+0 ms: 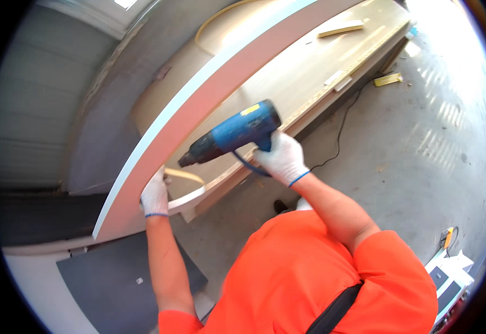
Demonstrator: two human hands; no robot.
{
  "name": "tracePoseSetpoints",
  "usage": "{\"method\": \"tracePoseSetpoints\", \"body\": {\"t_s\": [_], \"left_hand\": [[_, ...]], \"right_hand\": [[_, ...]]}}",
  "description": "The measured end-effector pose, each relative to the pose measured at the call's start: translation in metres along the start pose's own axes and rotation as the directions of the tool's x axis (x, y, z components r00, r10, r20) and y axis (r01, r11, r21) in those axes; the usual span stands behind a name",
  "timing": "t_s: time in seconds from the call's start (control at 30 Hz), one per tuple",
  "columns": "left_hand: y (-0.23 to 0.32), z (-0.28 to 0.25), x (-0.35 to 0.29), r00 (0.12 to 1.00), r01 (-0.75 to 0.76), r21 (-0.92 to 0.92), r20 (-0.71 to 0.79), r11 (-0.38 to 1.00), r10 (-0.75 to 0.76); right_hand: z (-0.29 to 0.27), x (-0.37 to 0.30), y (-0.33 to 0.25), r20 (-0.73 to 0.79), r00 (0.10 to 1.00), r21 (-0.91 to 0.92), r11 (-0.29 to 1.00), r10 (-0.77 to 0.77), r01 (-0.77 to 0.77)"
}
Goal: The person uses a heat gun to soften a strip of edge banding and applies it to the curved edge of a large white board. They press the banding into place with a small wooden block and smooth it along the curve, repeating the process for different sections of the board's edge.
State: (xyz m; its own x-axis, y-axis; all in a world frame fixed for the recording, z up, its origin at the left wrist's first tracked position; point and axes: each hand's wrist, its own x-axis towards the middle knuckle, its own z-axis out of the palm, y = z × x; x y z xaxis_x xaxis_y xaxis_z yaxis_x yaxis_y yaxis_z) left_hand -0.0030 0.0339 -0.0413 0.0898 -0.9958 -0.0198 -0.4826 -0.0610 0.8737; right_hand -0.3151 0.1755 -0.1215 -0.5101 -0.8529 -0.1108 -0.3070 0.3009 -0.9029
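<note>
My right hand (pixel 283 158), in a white knit glove, is wrapped round the handle of a blue heat gun (pixel 243 129). The gun's dark nozzle points down and left, toward my left hand and a long pale panel (pixel 198 106). My left hand (pixel 155 193), also gloved, is at the panel's near end with its fingers curled. From it a narrow edge banding strip (pixel 184 176) bends out in a loop, yellowish on one side and white on the other. The left fingertips are partly hidden, but the hand appears closed on this strip.
Beyond the panel lies a wide wooden worktable (pixel 287 83) bearing a small wood block (pixel 340 29). A black cable (pixel 340 136) runs down to the grey floor, near a yellow piece (pixel 387 79). A dark grey sheet (pixel 120 278) is at lower left; white equipment (pixel 452 278) stands at lower right.
</note>
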Motion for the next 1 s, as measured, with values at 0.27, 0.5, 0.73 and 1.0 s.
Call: {"method": "tracePoseSetpoints", "body": {"t_s": [0.27, 0.5, 0.73, 1.0], "left_hand": [[0.009, 0.002, -0.002, 0.999, 0.034, 0.002, -0.030, 0.999, -0.033], [0.021, 0.007, -0.006, 0.999, 0.018, -0.061, -0.039, 0.998, -0.020], [0.026, 0.009, -0.012, 0.999, -0.007, -0.087, -0.032, 0.996, 0.005], [0.026, 0.007, -0.013, 0.999, -0.036, -0.080, -0.024, 0.996, 0.034]], "right_hand": [[0.007, 0.000, 0.025, 0.061, 0.997, -0.065, 0.997, 0.048, -0.044], [0.020, -0.008, 0.062, 0.092, 0.991, -0.154, 0.985, 0.096, -0.081], [0.031, -0.027, 0.081, 0.117, 0.978, -0.168, 0.974, 0.175, -0.155], [0.058, -0.081, 0.118, 0.133, 0.919, -0.017, 0.928, 0.372, -0.373]]}}
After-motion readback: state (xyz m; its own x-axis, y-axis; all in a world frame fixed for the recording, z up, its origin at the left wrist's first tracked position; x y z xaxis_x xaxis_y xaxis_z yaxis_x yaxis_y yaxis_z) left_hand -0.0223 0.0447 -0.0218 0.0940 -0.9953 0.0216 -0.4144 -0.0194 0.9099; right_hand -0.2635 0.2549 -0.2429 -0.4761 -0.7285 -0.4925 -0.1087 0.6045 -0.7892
